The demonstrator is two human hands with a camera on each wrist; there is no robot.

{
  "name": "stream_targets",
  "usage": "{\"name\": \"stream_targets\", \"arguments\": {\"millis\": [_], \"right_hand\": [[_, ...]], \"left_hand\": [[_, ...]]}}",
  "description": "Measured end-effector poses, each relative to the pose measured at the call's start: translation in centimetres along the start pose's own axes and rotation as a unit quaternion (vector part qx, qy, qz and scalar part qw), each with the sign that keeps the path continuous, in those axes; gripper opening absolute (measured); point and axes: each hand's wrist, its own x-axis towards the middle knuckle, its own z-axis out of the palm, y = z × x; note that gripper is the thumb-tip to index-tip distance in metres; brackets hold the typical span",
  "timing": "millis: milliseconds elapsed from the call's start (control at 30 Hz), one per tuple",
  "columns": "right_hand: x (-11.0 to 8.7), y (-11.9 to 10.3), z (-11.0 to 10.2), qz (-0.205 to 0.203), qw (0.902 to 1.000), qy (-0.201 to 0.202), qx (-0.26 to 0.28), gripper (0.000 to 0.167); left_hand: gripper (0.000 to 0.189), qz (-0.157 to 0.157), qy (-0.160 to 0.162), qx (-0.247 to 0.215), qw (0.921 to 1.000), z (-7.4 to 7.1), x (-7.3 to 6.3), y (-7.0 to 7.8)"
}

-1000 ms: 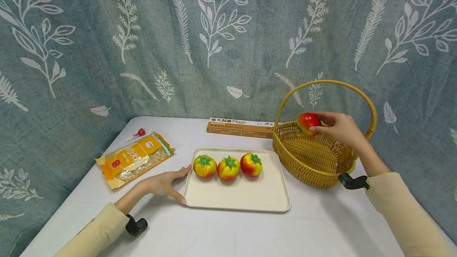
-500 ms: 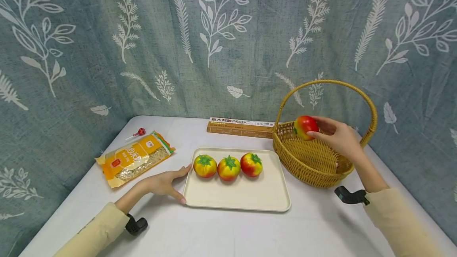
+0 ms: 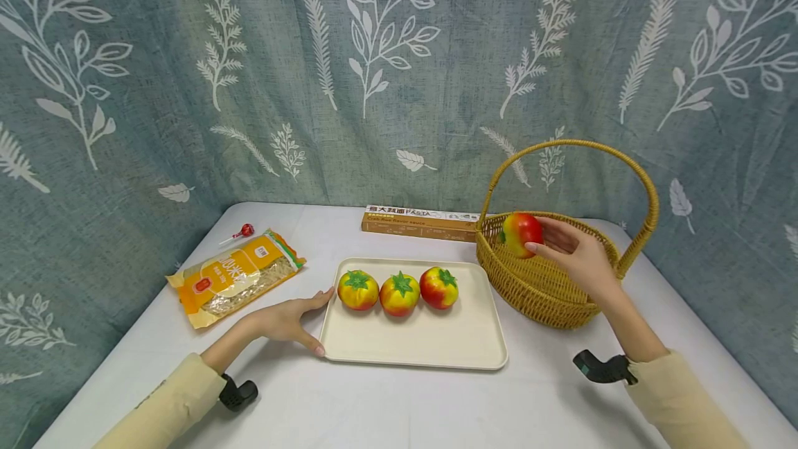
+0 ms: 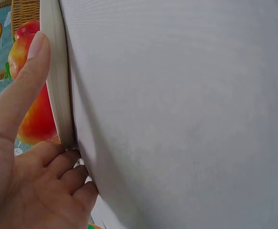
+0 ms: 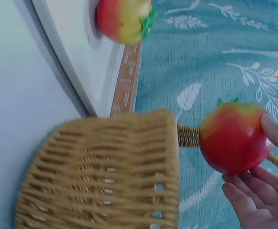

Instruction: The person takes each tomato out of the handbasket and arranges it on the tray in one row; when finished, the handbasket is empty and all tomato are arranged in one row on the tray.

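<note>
My right hand grips a red-and-yellow fruit with a green leafy top, between thumb and fingers. In the head view the fruit is over the left part of a wicker basket, under its arched handle; the right wrist view shows the same fruit beyond the basket wall. With thumb and fingers spread, my left hand touches the left edge of a cream tray. Three similar fruits stand in a row on the tray: left, middle and right.
An orange bag of grain lies at the left of the white table, with a red lollipop behind it. A long pasta box lies behind the tray, reaching to the basket. A patterned curtain hangs behind the table.
My right hand has moved left and slightly downward with the fruit, from the middle of the basket toward its left side. The left hand and tray have stayed put.
</note>
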Motion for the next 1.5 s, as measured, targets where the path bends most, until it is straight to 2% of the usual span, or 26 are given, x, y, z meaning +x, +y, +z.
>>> {"name": "stream_targets", "arguments": {"millis": [233, 733, 1133, 1500], "right_hand": [[-1.2, -0.4, 1.1, -0.004, 0.9999, 0.000, 0.016, 0.064], [-3.5, -0.3, 3.8, -0.032, 0.9973, -0.042, 0.052, 0.059], [-5.4, 0.6, 6.5, -0.043, 0.9890, -0.106, 0.093, 0.055], [-6.3, 1.4, 8.3, -0.013, 0.9854, -0.145, 0.087, 0.057]], "left_hand": [[0.113, -0.003, 0.001, -0.001, 1.0000, 0.1, 0.0, 0.1], [0.114, -0.006, 0.002, 0.001, 1.0000, 0.2, 0.1, -0.1], [0.114, -0.009, 0.002, -0.008, 0.9999, 0.2, 0.0, 0.1], [0.113, -0.001, 0.002, -0.002, 1.0000, 0.1, 0.1, 0.0]]}}
